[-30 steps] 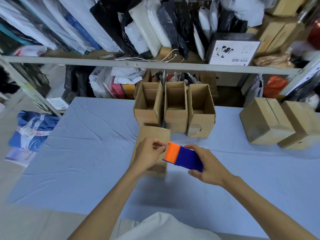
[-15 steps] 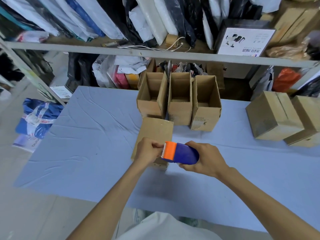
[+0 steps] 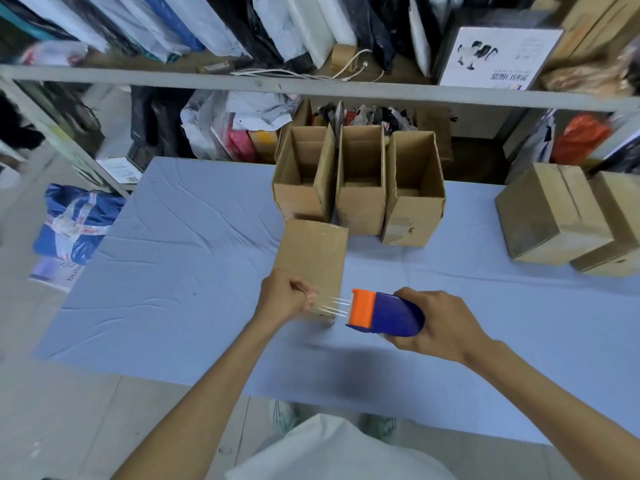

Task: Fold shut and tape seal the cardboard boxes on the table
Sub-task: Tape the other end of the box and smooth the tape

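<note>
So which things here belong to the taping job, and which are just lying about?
Job:
- near box, shut
- dispenser, gripped by the right hand
- tape, pinched by the left hand
- three open boxes
- two shut boxes at the right

Lying about:
- blue bag on the floor
- packets on the shelf
- printed box
- orange bag
</note>
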`<state>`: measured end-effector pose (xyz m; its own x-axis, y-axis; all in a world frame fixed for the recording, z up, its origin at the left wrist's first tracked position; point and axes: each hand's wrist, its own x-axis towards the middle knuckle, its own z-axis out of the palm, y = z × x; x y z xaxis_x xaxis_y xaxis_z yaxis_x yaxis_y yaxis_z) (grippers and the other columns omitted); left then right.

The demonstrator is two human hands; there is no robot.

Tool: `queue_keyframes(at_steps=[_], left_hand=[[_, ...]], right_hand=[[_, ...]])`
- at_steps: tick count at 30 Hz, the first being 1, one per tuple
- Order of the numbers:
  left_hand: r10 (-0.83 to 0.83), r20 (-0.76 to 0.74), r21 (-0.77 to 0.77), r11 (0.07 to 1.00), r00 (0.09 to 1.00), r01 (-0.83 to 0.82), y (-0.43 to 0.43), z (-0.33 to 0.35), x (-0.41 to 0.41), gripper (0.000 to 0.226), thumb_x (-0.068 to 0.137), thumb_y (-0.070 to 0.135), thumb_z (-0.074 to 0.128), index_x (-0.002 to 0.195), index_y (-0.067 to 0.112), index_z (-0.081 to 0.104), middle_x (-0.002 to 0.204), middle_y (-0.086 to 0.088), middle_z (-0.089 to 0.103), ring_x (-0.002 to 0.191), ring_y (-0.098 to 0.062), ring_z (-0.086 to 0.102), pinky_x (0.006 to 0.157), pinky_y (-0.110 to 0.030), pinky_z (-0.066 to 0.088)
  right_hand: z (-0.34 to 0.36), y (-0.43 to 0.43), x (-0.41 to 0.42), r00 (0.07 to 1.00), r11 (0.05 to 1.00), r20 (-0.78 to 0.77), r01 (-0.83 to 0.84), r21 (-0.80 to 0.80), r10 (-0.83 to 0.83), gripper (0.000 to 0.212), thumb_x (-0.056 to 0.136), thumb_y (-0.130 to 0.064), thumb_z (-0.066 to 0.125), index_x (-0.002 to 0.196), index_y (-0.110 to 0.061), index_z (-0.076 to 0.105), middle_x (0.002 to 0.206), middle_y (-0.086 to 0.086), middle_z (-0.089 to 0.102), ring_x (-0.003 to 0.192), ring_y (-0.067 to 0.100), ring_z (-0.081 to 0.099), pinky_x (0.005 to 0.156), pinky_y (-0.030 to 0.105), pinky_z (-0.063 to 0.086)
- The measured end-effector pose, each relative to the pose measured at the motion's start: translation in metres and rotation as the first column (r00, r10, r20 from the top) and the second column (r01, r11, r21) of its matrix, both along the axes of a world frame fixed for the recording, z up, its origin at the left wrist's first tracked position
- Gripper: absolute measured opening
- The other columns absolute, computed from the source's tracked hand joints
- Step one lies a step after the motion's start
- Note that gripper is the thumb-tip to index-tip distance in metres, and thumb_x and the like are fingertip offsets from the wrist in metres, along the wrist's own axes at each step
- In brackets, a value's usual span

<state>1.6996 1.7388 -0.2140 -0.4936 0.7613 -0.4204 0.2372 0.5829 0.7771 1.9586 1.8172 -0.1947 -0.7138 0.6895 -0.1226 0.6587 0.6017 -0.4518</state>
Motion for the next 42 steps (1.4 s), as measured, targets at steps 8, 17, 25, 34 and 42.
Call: queue_keyframes(at_steps=[8, 17, 25, 34, 42], left_hand=[[-0.049, -0.004, 0.024, 0.999, 0.999, 0.049, -0.012, -0.022, 0.019, 0.041, 0.07, 0.001, 0.08, 0.106, 0.017, 0.069, 0.091, -0.013, 0.072, 0.069, -0.024, 0.068, 0.08, -0.044, 0.058], [-0.065, -0.07, -0.051, 0.997, 0.995, 0.061, -0.02, -0.022, 0.019, 0.054, 0.076, 0.013, 0.074, 0.122, 0.017, 0.046, 0.107, -0.01, 0.065, 0.078, -0.012, 0.061, 0.064, -0.022, 0.044], [-0.011, -0.052, -0.048, 0.999, 0.999, 0.009, -0.026, -0.028, 0.02, 0.062, 0.076, 0.013, 0.072, 0.13, 0.017, 0.042, 0.09, -0.006, 0.069, 0.088, -0.019, 0.064, 0.077, -0.029, 0.051], [0.014, -0.063, -0.051, 0.999, 0.998, -0.017, -0.025, -0.028, 0.022, 0.06, 0.078, 0.011, 0.072, 0.13, 0.016, 0.042, 0.085, -0.006, 0.067, 0.079, -0.006, 0.056, 0.059, -0.01, 0.039], [0.115, -0.147, -0.044, 0.991, 0.982, -0.123, -0.018, -0.027, 0.035, 0.066, 0.073, 0.029, 0.081, 0.125, 0.016, 0.042, 0.106, 0.001, 0.055, 0.1, -0.025, 0.055, 0.084, -0.037, 0.048]], right_hand=[[-0.004, -0.005, 0.03, 0.995, 0.999, 0.093, 0.04, -0.005, -0.04, 0.046, 0.062, -0.061, 0.07, 0.098, -0.034, 0.059, 0.071, -0.023, 0.057, 0.058, 0.0, 0.052, 0.055, 0.01, 0.035], [-0.01, -0.007, 0.027, 0.995, 0.999, 0.094, 0.046, -0.016, -0.045, 0.05, 0.06, -0.061, 0.067, 0.1, -0.032, 0.06, 0.074, -0.022, 0.058, 0.059, 0.0, 0.05, 0.054, 0.009, 0.031], [-0.015, -0.005, 0.02, 0.988, 0.999, 0.15, 0.034, -0.012, -0.031, 0.051, 0.065, -0.057, 0.074, 0.106, -0.03, 0.058, 0.087, -0.015, 0.068, 0.07, 0.006, 0.059, 0.061, 0.017, 0.044], [-0.022, -0.003, 0.013, 0.983, 0.999, 0.178, 0.035, -0.006, -0.033, 0.054, 0.067, -0.059, 0.073, 0.109, -0.029, 0.056, 0.092, -0.013, 0.068, 0.076, 0.009, 0.063, 0.064, 0.019, 0.048], [-0.026, -0.003, 0.009, 0.982, 0.999, 0.184, 0.039, -0.007, -0.037, 0.055, 0.068, -0.058, 0.073, 0.11, -0.029, 0.056, 0.094, -0.013, 0.068, 0.077, 0.008, 0.062, 0.063, 0.017, 0.045]])
